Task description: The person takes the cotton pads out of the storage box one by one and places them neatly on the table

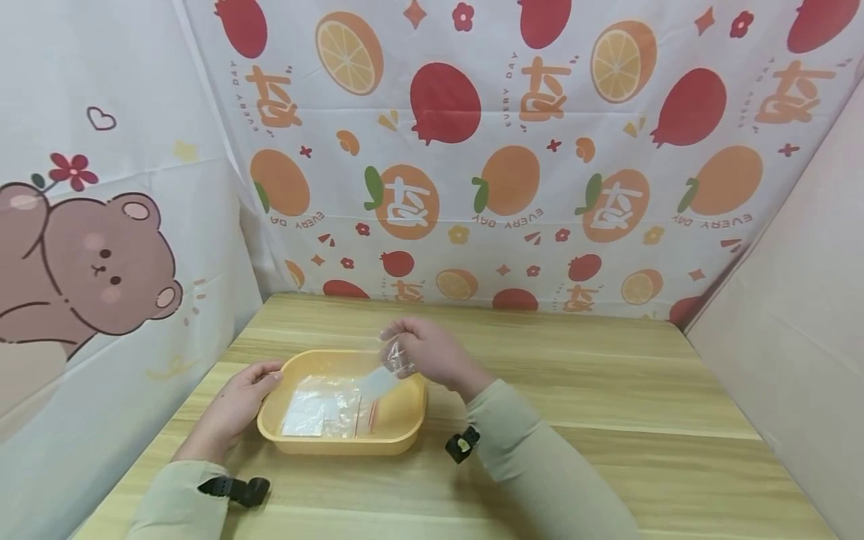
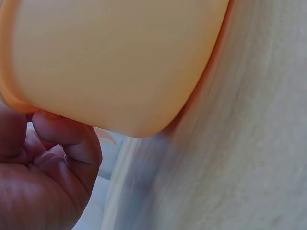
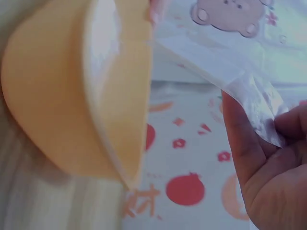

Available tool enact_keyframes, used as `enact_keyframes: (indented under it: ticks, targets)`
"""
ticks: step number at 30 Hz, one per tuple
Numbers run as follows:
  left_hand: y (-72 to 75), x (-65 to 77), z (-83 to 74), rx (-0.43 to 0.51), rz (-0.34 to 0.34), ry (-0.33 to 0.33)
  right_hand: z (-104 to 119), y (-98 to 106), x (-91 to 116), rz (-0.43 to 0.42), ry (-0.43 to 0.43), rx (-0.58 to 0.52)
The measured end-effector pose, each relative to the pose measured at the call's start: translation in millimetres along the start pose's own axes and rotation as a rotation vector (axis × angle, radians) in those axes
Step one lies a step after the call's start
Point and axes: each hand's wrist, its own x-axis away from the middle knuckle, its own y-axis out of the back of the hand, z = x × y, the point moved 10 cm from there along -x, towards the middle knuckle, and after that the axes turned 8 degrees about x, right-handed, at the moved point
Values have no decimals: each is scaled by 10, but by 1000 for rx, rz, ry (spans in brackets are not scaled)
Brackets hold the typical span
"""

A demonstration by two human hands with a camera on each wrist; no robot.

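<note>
A yellow plastic basin (image 1: 340, 448) stands on the wooden table. My left hand (image 1: 232, 401) grips its left rim; in the left wrist view the thumb and a bent finger meet at the basin's edge. Over the basin's right side, my right hand (image 1: 435, 354) pinches the top of a clear plastic bag (image 3: 256, 103), whose whitish lower part hangs above the basin. More clear bags (image 1: 340, 409) with white pieces in them lie inside the basin, one with a red line near its edge. How many lie there I cannot tell, as they overlap.
Wooden tabletop (image 1: 574, 375) surrounds the basin. Behind it hangs a fruit-print cloth (image 1: 466, 187); a bear-print cloth (image 1: 101, 262) closes the left side and a plain pale cloth (image 1: 796, 322) the right.
</note>
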Motion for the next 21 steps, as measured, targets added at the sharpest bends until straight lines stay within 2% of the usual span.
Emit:
enact_keyframes:
  ticks: [6, 11, 16, 21]
  targets:
    - [-12, 4, -17, 17, 0, -9, -1, 262, 121, 67, -5, -29]
    - [-40, 8, -24, 21, -3, -7, -78, 466, 256, 121, 3, 46]
    - [-26, 5, -11, 14, -13, -11, -281, 608, 357, 166, -8, 158]
    - [-2, -3, 3, 13, -18, -21, -569, 667, 432, 210, -43, 200]
